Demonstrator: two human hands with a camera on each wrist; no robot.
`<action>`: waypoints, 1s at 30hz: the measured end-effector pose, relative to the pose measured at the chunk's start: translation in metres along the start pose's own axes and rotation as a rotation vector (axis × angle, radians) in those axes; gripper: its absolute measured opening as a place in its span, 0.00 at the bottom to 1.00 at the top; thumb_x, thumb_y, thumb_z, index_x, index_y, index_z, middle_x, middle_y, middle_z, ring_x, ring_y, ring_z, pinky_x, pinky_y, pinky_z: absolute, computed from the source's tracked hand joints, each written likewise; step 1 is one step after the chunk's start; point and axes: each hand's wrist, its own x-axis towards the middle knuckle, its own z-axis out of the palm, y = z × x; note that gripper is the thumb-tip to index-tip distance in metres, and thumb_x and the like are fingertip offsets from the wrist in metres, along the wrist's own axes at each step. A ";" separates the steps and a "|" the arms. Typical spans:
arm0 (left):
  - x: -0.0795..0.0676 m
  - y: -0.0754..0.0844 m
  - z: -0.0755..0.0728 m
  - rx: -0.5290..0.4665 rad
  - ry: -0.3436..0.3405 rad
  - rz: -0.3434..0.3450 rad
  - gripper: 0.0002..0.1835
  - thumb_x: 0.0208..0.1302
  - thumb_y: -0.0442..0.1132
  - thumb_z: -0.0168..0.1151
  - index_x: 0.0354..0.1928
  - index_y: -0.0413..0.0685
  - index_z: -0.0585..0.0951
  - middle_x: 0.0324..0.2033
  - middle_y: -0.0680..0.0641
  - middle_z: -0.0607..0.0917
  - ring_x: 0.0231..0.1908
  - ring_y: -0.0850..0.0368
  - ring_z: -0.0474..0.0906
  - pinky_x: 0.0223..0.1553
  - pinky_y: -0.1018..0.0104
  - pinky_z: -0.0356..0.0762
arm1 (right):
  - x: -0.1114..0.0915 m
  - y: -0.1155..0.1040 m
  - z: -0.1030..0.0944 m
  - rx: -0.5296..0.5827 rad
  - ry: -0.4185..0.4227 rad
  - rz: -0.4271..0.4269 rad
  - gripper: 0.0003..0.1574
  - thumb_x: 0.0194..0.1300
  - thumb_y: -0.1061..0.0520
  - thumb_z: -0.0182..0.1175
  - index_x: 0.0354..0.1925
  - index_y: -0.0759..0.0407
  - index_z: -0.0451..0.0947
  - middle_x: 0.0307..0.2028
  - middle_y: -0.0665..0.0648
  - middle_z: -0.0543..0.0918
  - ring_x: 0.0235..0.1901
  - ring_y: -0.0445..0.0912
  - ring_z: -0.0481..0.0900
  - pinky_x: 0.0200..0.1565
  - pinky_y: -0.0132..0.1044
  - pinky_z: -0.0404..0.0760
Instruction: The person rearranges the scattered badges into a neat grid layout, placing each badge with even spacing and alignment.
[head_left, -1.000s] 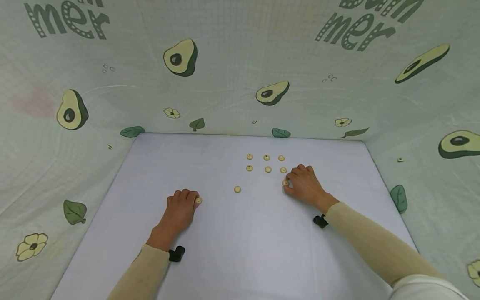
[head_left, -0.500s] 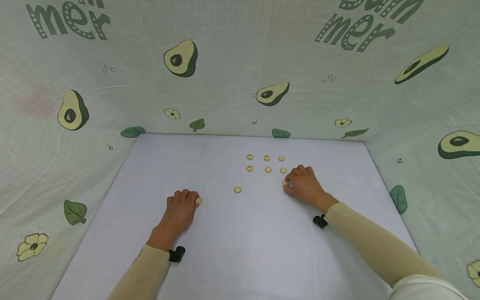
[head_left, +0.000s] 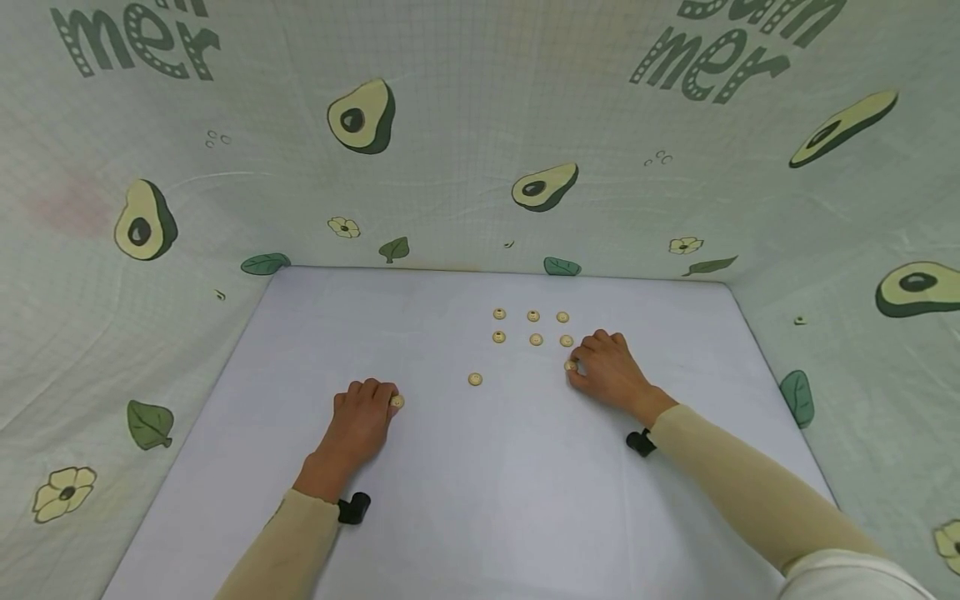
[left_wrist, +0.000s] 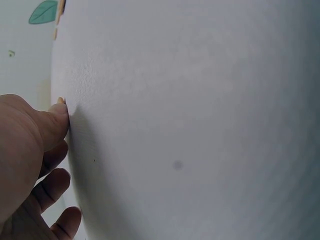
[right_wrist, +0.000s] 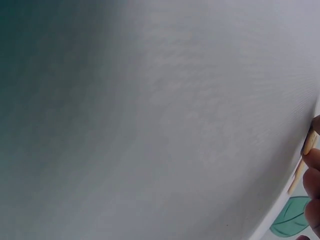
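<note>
In the head view my left hand lies on the white table at left of centre, its thumb and forefinger pinching a small round wooden disc. The left wrist view shows that disc edge-on at the thumb tip. Further right, my right hand pinches another wooden disc just in front of the near row. Between the hands lies a single loose disc. In the right wrist view only the fingertips show, with the held disc partly hidden.
Two rows of three discs stand beyond the hands, with one far-row disc and one near-row disc in the middle. A printed cloth with avocados and leaves surrounds the white tabletop at back and sides.
</note>
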 end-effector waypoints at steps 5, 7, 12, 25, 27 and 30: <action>-0.001 0.001 -0.002 -0.003 -0.004 -0.004 0.12 0.74 0.38 0.68 0.53 0.42 0.80 0.44 0.41 0.81 0.45 0.42 0.74 0.47 0.41 0.74 | 0.001 -0.001 0.001 -0.001 -0.001 -0.001 0.14 0.69 0.48 0.67 0.43 0.56 0.89 0.44 0.56 0.87 0.45 0.53 0.74 0.54 0.54 0.70; -0.001 0.000 -0.002 -0.002 -0.005 -0.004 0.12 0.74 0.38 0.68 0.52 0.42 0.79 0.44 0.41 0.81 0.45 0.42 0.74 0.47 0.41 0.74 | 0.001 -0.001 0.001 -0.002 0.000 0.001 0.14 0.69 0.48 0.67 0.43 0.56 0.89 0.44 0.56 0.87 0.46 0.53 0.74 0.54 0.54 0.70; -0.001 -0.001 -0.002 -0.005 -0.018 -0.012 0.12 0.74 0.38 0.68 0.53 0.42 0.80 0.45 0.41 0.81 0.45 0.42 0.74 0.48 0.41 0.74 | 0.000 -0.002 0.001 -0.002 -0.003 0.005 0.14 0.69 0.48 0.66 0.43 0.57 0.88 0.43 0.57 0.87 0.45 0.53 0.74 0.54 0.55 0.70; -0.001 -0.002 0.001 -0.003 -0.011 -0.007 0.12 0.74 0.38 0.68 0.53 0.43 0.80 0.44 0.42 0.81 0.45 0.43 0.74 0.47 0.42 0.74 | 0.019 -0.019 0.001 0.073 0.056 0.043 0.18 0.72 0.49 0.61 0.48 0.61 0.83 0.44 0.58 0.84 0.49 0.56 0.74 0.54 0.55 0.69; -0.001 -0.002 0.001 -0.010 -0.008 -0.004 0.11 0.74 0.38 0.67 0.52 0.43 0.80 0.44 0.42 0.81 0.45 0.43 0.74 0.47 0.42 0.74 | 0.025 -0.026 0.003 0.067 0.067 0.037 0.17 0.73 0.49 0.61 0.48 0.60 0.84 0.43 0.58 0.84 0.48 0.56 0.74 0.53 0.55 0.69; -0.001 -0.002 0.003 -0.021 0.003 0.009 0.10 0.74 0.38 0.67 0.51 0.43 0.79 0.43 0.43 0.80 0.44 0.42 0.74 0.46 0.41 0.74 | 0.034 -0.040 0.003 0.063 0.086 0.014 0.16 0.73 0.49 0.62 0.47 0.60 0.84 0.43 0.58 0.84 0.47 0.56 0.75 0.52 0.54 0.70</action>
